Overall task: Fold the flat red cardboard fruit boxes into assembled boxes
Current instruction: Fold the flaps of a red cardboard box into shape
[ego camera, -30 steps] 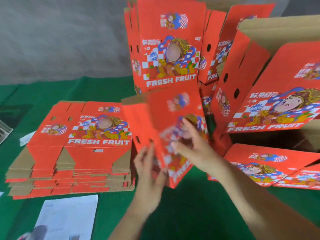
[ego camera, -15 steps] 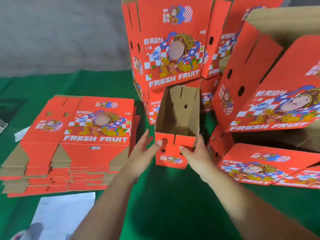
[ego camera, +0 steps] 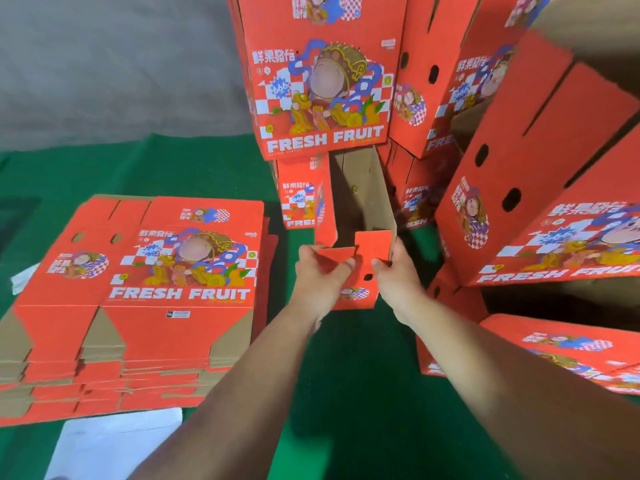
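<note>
An opened red fruit box [ego camera: 360, 206] stands on the green table in front of me, its brown inside facing up and toward me. My left hand [ego camera: 317, 275] pinches the near left red flap [ego camera: 334, 255], which is bent inward. My right hand [ego camera: 396, 271] grips the near right flap [ego camera: 375, 240] and the box's right edge. A stack of flat red boxes [ego camera: 138, 299] printed FRESH FRUIT lies to the left.
Assembled red boxes are piled behind [ego camera: 322, 81] and to the right [ego camera: 540, 202], close around the box in hand. More flat ones lie at lower right [ego camera: 554, 351]. A white sheet of paper [ego camera: 114, 441] lies at the near left on the green cloth [ego camera: 346, 375].
The box went from a tilted flat blank to an opened tube standing on the table. Both hands moved onto its near flaps, and the left flap is now bent inward.
</note>
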Available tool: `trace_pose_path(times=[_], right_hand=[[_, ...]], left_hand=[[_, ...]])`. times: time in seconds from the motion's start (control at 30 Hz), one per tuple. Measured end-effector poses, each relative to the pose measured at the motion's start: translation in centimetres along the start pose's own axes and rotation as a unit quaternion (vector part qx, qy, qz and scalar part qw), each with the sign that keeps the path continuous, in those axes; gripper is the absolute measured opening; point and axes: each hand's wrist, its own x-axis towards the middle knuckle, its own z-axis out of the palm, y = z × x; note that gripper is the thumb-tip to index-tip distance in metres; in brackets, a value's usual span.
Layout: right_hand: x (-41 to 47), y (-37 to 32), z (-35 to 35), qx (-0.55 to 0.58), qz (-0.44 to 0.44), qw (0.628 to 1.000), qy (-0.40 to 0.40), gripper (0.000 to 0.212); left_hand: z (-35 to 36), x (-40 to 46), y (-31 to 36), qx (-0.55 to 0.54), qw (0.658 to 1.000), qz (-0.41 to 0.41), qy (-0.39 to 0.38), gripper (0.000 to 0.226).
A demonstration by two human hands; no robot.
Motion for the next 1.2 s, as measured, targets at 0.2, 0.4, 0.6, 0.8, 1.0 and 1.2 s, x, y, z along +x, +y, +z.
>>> trace_pose_path(times=[0.2,0.4,0.6,0.8,1.0,1.2], right_hand=[[6.0,-3.9,3.0,-0.091,0.028,0.994,0.062,0.049],[8.9,-5.7,5.1,-0.027,0.041,0.996,0.073,0.046],[8.4,-3.3,3.0,0.047,0.080,0.994,0.056,0.040],[6.0,-3.6,3.3,0.109,0.135,0.985,-0.020,0.035],[5.6,-4.3,5.5,0.187,0.114,0.975,-0.026,0.041],[7.4,-4.5,6.4,0.216,0.098,0.971,-0.043,0.043]], left_hand=[[-0.6,6.2,0.7,0.018,1.000,-0.004,0.023,0.025],[0.0,10.4,0.1,0.072,0.996,0.029,0.052,0.028],[1.7,10.0,-1.6,0.055,0.998,0.038,0.011,0.025],[1.2,7.7,-3.1,0.069,0.990,0.072,0.099,0.043],[-0.1,8.9,-3.1,0.033,0.986,0.097,0.135,0.072],[-2.0,11.6,-2.3,0.125,0.987,0.091,0.053,0.081]])
